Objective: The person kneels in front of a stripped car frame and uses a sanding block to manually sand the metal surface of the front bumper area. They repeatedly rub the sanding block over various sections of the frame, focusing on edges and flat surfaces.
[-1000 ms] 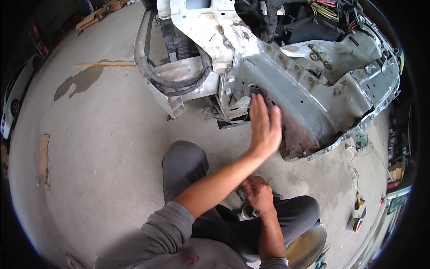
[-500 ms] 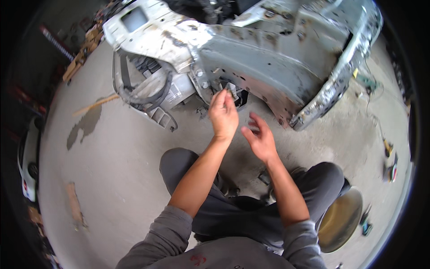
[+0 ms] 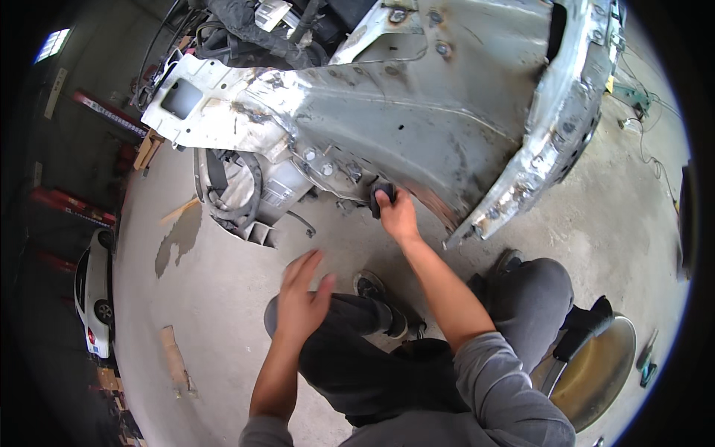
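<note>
My right hand (image 3: 400, 214) grips a black part (image 3: 380, 200) under the lower edge of the bare metal car body panel (image 3: 357, 112), its thumb lying across the part's front. The panel's welds and scorched patches show along its seams. My left hand (image 3: 302, 298) is empty, its fingers stretched out above my left knee, somewhat blurred. Left of the black part, a pale plastic housing (image 3: 279, 192) and looped black hose (image 3: 246, 201) sit beneath the white end of the panel. What the black part joins behind the panel is hidden.
A round metal vessel (image 3: 596, 372) with a black item over its rim stands by my right leg. Beyond it lies a teal-handled tool (image 3: 648, 365). Cardboard (image 3: 176, 357) is on the left floor; a white car (image 3: 97, 298) stands farther left. A green tool (image 3: 631, 97) with a cable lies far right.
My right hand has reached forward and taken hold of the black part. My left hand has drawn back toward my knee, its fingers now spread. The view has shifted as my head moved.
</note>
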{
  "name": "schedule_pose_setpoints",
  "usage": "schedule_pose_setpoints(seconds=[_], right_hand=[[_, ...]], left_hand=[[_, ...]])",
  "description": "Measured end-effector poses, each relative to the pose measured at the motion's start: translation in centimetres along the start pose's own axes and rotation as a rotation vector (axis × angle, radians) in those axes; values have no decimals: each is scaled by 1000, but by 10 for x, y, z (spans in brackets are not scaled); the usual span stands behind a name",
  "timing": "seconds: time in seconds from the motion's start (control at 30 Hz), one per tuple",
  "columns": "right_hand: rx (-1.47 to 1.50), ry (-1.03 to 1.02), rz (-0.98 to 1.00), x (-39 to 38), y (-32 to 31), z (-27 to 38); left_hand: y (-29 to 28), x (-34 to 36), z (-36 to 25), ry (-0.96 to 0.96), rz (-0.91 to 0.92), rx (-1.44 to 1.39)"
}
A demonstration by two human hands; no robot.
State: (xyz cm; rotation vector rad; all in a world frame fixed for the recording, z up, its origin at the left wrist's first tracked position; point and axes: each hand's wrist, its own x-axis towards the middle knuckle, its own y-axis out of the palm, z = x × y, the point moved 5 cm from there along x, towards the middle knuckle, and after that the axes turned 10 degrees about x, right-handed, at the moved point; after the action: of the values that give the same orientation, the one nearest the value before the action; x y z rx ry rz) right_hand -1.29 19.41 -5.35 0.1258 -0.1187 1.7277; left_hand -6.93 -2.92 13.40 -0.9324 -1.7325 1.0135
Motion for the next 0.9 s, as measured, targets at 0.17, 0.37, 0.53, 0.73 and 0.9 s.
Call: schedule_pose_setpoints(seconds=[0.17,0.37,0.53,0.73,0.9], right_hand=[[-311,-254,96,59,49,7],[-286,-82,195,47,49,22],[-381,-221,206,57,40,34],[-303,-276,61,46,41,6],[-232,60,294,39,32,5]], left_hand=[[-31,-84,47,-163,-82,120],[-17,-85,58,-140,-124,213],[-14,-74,56,-106,-97,216],[-13,-80,65,-100,-117,253],[-9,-79,68,-106,-103,256]])
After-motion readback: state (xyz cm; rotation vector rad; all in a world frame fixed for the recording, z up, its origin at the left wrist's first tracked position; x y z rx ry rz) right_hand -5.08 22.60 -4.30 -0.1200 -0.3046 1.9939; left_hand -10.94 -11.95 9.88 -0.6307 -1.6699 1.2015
